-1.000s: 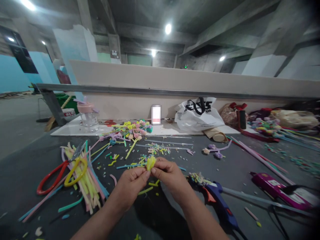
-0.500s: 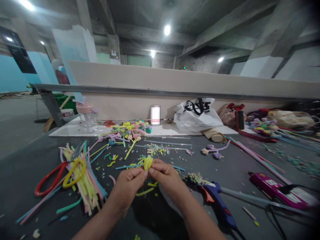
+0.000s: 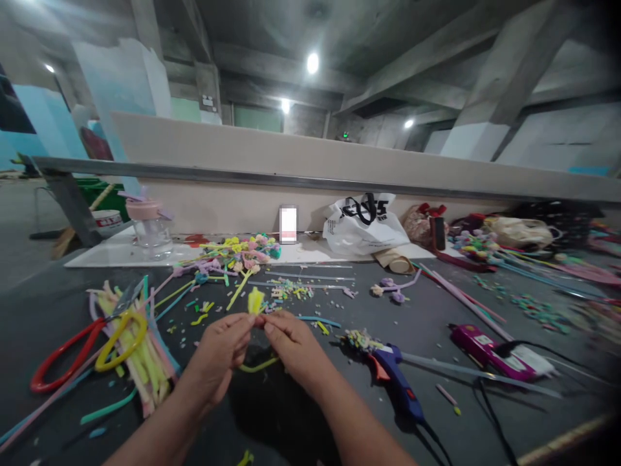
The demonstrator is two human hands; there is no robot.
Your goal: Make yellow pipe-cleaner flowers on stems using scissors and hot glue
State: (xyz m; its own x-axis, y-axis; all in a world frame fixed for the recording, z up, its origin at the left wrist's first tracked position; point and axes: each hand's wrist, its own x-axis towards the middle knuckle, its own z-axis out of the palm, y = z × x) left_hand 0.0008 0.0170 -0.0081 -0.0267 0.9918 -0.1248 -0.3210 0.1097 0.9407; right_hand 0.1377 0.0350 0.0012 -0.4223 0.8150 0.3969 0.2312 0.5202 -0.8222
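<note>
A small yellow fuzzy flower [image 3: 255,301], apparently bent from pipe cleaner, stands upright above my fingertips. My left hand [image 3: 220,349] pinches it low down between thumb and fingers. My right hand [image 3: 287,338] is closed too, its thumb and fingertips meeting the left ones at the flower's base; the exact grip there is hidden. Just beneath the hands lies a curved yellow-green stem [image 3: 259,367]. Beyond the right fingers a blue pipe cleaner [image 3: 320,320] rests on the dark table [image 3: 272,421].
Left are scissors [image 3: 68,364] on a pipe-cleaner bundle [image 3: 140,356]. A blue glue gun [image 3: 400,385], its nozzle by a pile of scraps, and a purple tool [image 3: 485,349] with a cord lie right. Finished flowers [image 3: 247,252], a bottle [image 3: 150,230], a phone [image 3: 289,223] and a white bag [image 3: 363,226] stand behind.
The view has turned right, so everything appears shifted left. The yellow flower now stands higher above my fingertips, and my right fingers have slid down from its side to its base.
</note>
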